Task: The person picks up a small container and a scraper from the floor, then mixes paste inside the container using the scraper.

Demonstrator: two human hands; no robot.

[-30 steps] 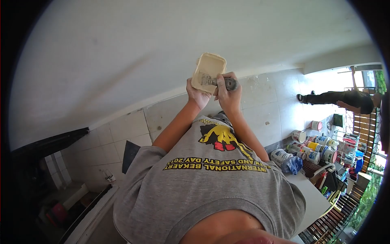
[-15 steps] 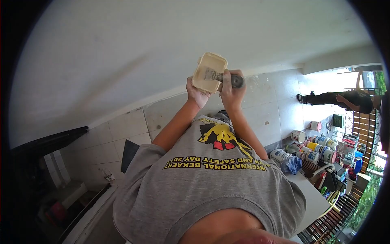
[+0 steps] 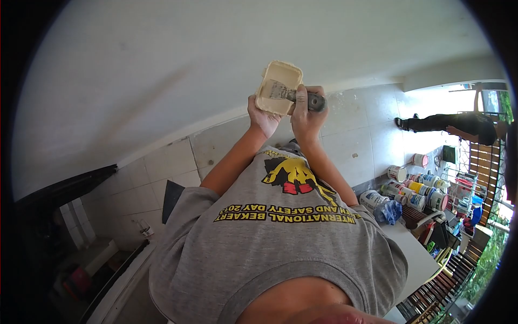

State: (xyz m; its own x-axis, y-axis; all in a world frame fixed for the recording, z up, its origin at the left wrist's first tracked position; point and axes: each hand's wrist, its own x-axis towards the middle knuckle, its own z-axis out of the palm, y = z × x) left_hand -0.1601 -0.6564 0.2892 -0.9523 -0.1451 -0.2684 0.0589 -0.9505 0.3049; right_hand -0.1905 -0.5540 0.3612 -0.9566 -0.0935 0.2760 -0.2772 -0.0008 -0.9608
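My left hand (image 3: pixel 263 118) is wrapped round the lower left side of a small cream tub (image 3: pixel 285 75), whose open top faces the camera. A putty knife (image 3: pixel 316 102) with a dark handle is gripped in my right hand (image 3: pixel 307 116), its smeared metal blade lying inside the tub. Pale residue marks the tub's rim and my right fingers. Both hands are close together in front of a white wall (image 3: pixel 216 43).
A tiled floor (image 3: pixel 345 132) runs below the wall. Several paint cans (image 3: pixel 396 173) and a white table (image 3: pixel 407 254) are at the right. Another person (image 3: pixel 464 125) stands at the far right. A dark opening (image 3: pixel 38 243) is at the left.
Tub, knife and both hands have moved slightly up in the view. My right hand has shifted a little right, and the blade has tilted. The other person's arms have moved.
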